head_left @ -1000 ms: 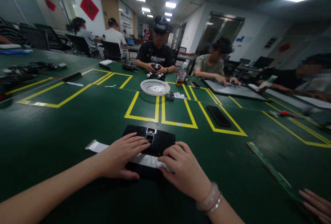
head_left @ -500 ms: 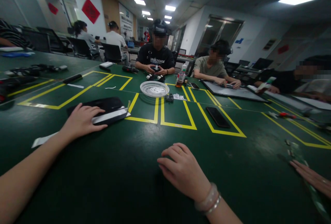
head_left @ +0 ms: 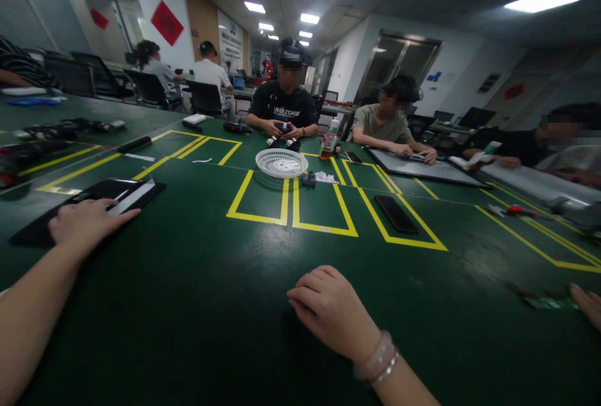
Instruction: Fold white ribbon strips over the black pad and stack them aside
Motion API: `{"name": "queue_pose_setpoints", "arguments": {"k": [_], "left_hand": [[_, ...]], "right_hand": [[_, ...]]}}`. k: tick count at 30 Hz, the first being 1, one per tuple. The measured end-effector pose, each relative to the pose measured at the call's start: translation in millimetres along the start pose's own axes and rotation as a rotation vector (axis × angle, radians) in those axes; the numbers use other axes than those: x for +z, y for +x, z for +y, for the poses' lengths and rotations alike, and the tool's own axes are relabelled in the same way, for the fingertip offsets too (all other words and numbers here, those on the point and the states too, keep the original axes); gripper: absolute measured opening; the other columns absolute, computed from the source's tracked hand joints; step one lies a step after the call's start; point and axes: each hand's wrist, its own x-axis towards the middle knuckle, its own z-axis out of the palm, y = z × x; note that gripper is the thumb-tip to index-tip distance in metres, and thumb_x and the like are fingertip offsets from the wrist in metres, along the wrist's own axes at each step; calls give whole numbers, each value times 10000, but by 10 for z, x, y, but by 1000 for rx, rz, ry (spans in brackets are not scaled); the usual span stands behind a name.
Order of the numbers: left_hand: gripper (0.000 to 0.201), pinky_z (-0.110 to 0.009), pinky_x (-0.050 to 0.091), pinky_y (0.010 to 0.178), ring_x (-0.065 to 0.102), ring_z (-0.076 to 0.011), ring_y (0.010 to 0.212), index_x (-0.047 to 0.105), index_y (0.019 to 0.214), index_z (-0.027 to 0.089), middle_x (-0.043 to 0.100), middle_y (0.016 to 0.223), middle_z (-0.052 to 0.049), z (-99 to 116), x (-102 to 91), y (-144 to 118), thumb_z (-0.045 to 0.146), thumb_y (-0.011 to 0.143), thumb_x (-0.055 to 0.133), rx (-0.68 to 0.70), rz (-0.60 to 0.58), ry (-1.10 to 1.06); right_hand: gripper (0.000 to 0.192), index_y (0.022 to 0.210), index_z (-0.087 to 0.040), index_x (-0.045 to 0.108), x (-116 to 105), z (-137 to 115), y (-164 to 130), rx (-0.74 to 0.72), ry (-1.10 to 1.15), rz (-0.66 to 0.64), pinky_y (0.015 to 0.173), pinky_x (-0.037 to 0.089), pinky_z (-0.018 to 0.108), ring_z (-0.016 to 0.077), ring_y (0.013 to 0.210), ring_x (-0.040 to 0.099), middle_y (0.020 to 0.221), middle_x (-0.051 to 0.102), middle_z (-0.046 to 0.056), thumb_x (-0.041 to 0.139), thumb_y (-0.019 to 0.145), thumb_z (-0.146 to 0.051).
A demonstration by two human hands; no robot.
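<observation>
My left hand point(head_left: 82, 226) lies on a flat black panel point(head_left: 35, 218) with a pale strip point(head_left: 136, 196) along it, at the left of the green table point(head_left: 211, 306). Its thumb stretches out to the right and the fingers rest across the panel top. What the panel is I cannot make out. My right hand point(head_left: 331, 312) rests on the bare tabletop near the middle, fingers curled and together, with nothing seen in it. Its palm side is hidden. Two bracelets point(head_left: 379, 365) circle that wrist.
Yellow tape outlines mark the table. A white plastic basket point(head_left: 282, 164), a bottle point(head_left: 327, 143) and a black phone point(head_left: 395, 214) lie ahead. Several people sit opposite. Another person's hand point(head_left: 586, 306) is at the right edge beside a green circuit board point(head_left: 547, 301).
My left hand and the black panel have moved left across the table. The fingers of my right hand have drawn slightly closer together. The other person's hand at right has pulled back.
</observation>
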Motion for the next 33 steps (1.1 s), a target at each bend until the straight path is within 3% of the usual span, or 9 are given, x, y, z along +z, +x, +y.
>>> {"name": "queue_pose_setpoints", "arguments": {"k": [5,8,11,16,19,22,25,29,33], "left_hand": [[846,-635,456,769,394,-547,1153,512,1391,48,368,1372,-291,167,-41,-157,728,905,382,70,-54,62],[747,-608,480,714,443,-555,1102,480,1391,-1,401,1300,-341,230,-62,-208,599,958,382,119,-77,39],[683,-601,459,810,476,-517,1113,407,1428,-37,458,1274,-327,324,-91,-234,462,961,429,238,-101,6],[618,-413,475,939,562,-332,1114,419,1456,96,568,1276,-133,730,32,-434,387,918,506,592,-218,-123],[538,-351,463,977,546,-284,1158,528,1386,191,561,1304,-80,1088,157,-801,375,882,565,863,-316,-217],[490,-338,469,943,558,-270,1126,540,1381,240,573,1273,-74,1387,199,-1268,290,895,570,1154,-434,-315],[544,-300,465,900,579,-242,1071,521,1393,295,589,1226,-46,1541,171,-1616,180,871,629,1321,-496,-351],[598,-273,443,905,579,-212,1069,521,1376,313,595,1198,-20,1564,143,-1728,75,849,677,1398,-510,-376],[528,-263,442,906,572,-201,1076,573,1309,298,591,1208,-13,1537,130,-1680,58,851,681,1392,-490,-414]], "right_hand": [[142,981,-240,683,7,-12,1,3,30,-5,815,424,351,163,807,603,887,693,12,559,932,-190],[154,989,-244,684,15,-17,3,4,45,-13,815,423,350,164,815,608,884,692,14,548,938,-194],[151,993,-246,684,16,-18,5,15,57,-16,822,423,352,162,817,610,887,692,9,549,941,-199],[179,1055,-260,676,27,-3,-5,37,88,-18,852,435,349,169,891,614,965,695,9,584,918,-191],[266,1137,-268,650,36,10,-15,48,103,12,935,428,377,202,1055,589,1146,667,34,632,882,-197],[305,1135,-269,636,35,12,-11,64,113,1,1013,393,420,237,1172,543,1284,618,45,704,838,-249],[264,1049,-258,639,34,1,5,66,151,-58,1016,386,416,228,1116,576,1215,659,29,747,810,-284],[110,950,-254,647,44,-11,14,87,185,-122,995,381,390,172,925,629,966,706,-14,693,857,-216],[143,966,-254,636,48,-18,11,114,212,-111,949,408,363,182,987,616,1053,698,-15,716,849,-240]]}}
